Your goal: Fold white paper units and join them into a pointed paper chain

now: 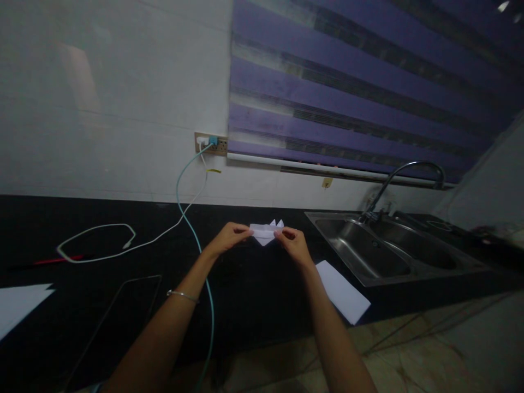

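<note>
A small piece of folded white paper (264, 233) is held up over the black countertop between my two hands. Two pointed tips stick up from its far edge, and its near side comes down to a point. My left hand (231, 237) pinches the paper's left end between thumb and fingers. At the right end, my right hand (293, 243) pinches it the same way, with the fingers curled. A thin bracelet circles my left wrist.
A folded white sheet (343, 292) lies right of my right forearm, beside a double steel sink (364, 251) with a faucet (403, 169). More white sheets (20, 305) lie far left, near a red pen (57, 261). A teal cable (192, 232) and a white cable (151, 242) run from the wall socket (221, 145).
</note>
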Demonstrator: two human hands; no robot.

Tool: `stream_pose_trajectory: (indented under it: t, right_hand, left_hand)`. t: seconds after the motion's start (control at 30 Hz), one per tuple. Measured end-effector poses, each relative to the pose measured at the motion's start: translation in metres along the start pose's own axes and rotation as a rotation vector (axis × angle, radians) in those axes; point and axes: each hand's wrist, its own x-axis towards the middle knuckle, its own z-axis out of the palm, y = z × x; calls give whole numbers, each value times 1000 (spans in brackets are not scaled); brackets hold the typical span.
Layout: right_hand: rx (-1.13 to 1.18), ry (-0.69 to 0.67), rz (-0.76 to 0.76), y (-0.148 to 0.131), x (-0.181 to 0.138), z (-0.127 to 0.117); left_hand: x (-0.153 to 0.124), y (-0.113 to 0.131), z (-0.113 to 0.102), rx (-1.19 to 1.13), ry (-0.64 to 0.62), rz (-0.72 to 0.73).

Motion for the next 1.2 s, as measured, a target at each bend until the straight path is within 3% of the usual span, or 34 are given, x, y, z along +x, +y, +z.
stream_pose_trajectory:
  t: [0.13, 0.27, 0.37, 0.57, 0.73, 1.03, 1.2]
  right_hand:
    - [11, -8, 12, -1, 0, 4]
    - [6, 83, -42, 2, 1, 6]
    - [1, 110, -42, 0, 0, 6]
    - [40, 16, -5, -7, -4, 11]
    - [159, 15, 76, -6, -4, 15]
    - [341, 27, 112, -10, -5, 16]
    - [307, -15, 59, -8, -5, 17]
  left_hand:
    - [5, -7, 8, -95, 34, -115]
    - [7, -9, 14, -223, 16, -138]
    - [7, -8, 17, -250, 38, -133]
    - [5, -2, 21, -226, 142, -110]
    - [6, 2, 23, -197, 190, -116]
    - [3, 5, 24, -208, 164, -69]
    - [2, 5, 23, -173, 205, -35]
